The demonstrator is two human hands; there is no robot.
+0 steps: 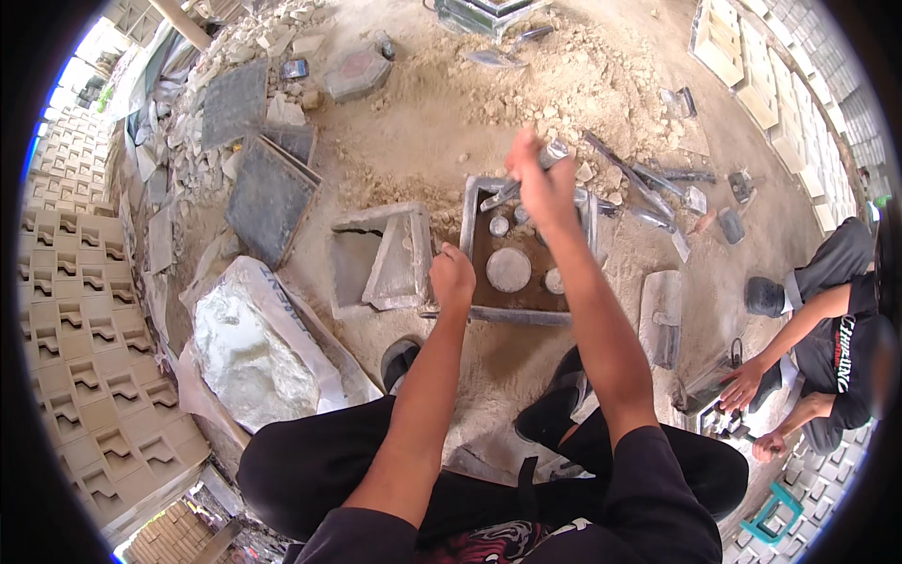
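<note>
A square metal mould frame (469, 226) lies on the sandy ground in front of me. Inside it are a round pale disc (508, 271) and several smaller round pieces on a brown base. My right hand (545, 183) is raised over the mould's far side, closed round a grey bar-shaped tool (501, 195); both of the tool's ends show past the fist. My left hand (454, 276) is a closed fist by the mould's left wall, and its fingers hide whatever may be in it. Just left stands a square concrete block (352, 273) with a slanting piece inside.
Left of me are an open sack of white powder (249, 343) and dark flat plates (272, 202). A trowel (496, 58) lies on the far sand heap. Metal bars (639, 188) lie to the right. A co-worker (836, 348) crouches at the right, hands over small pieces.
</note>
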